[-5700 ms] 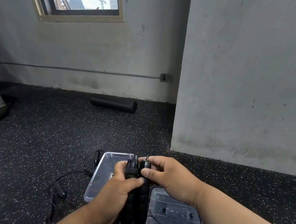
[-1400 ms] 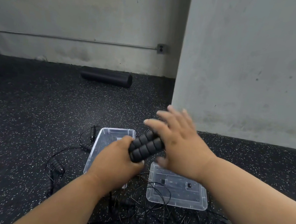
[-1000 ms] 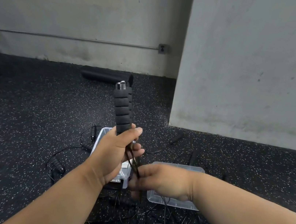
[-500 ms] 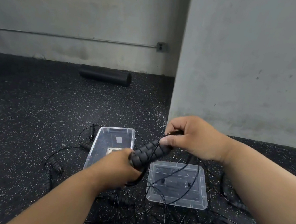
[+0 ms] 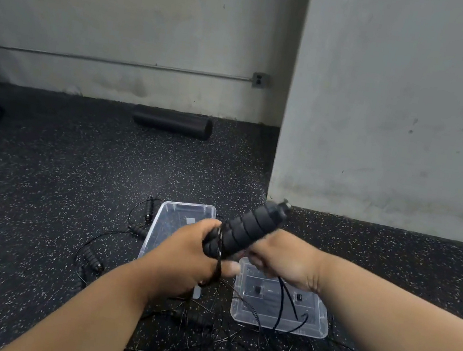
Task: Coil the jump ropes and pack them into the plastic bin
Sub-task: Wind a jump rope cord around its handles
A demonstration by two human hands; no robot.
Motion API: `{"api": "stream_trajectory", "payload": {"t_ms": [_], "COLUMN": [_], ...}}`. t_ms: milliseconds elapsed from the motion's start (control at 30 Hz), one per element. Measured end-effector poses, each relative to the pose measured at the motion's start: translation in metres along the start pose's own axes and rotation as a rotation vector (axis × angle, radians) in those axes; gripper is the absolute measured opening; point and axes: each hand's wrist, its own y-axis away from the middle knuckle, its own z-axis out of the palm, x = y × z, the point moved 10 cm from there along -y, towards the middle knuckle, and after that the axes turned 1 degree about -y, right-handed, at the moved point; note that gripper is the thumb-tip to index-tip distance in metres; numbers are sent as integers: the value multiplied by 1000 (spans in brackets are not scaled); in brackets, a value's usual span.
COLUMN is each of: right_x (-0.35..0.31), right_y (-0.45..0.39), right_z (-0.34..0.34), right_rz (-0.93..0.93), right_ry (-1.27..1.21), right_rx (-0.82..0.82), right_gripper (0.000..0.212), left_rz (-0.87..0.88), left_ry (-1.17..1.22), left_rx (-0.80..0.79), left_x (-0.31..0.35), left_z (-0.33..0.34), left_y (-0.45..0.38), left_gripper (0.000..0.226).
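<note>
On the speckled floor (image 5: 39, 206) sit a clear bin (image 5: 278, 317) and its lid (image 5: 176, 212) amid loose cords (image 5: 213, 347). The left hand (image 5: 184, 261) closes its grip on the rope handles (image 5: 243, 231), raised over the bin; the right hand (image 5: 283, 261) pinches the rope (image 5: 280, 300).

Dim, flat light, wide-angle bowing at edges (hands motion-blurred).
</note>
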Motion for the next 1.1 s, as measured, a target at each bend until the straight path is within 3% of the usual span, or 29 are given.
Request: {"api": "stream_trajectory", "payload": {"t_ms": [100,167,367,433,567,667,733,933,1100], "right_x": [-10,-24,-61,-78,-89,-72,-66,-65,-61], "right_y": [-1,4,26,31,32,24,20,21,24], "right_z": [6,9,46,38,2,4,9,14,17], "right_rz": [-26,-60,-224,-281,-281,-216,-204,-221,-218], "right_ry": [305,464,1131,1144,871,899,928,978,978], "right_rx": [106,143,-5,81,248,197,159,81,29], "right_gripper": [31,26,18,19,38,66,73,74,71], "left_rz": [-106,-166,-229,-202,-115,-74,-68,-94,-188], "left_ry": [112,-41,-672,-755,-795,-758,-714,-567,-209], "left_rx": [264,366,279,220,186,203,195,85,-68], "left_x": [-18,-29,-38,-38,-24,-10,-7,-19,-47], "left_z": [-29,-46,-32,-17,-2,-1,1,10,27], "left_y": [-6,-6,-6,-5,1,9,13,11,6], "left_gripper": [30,26,17,16,16,22,29,47,62]}}
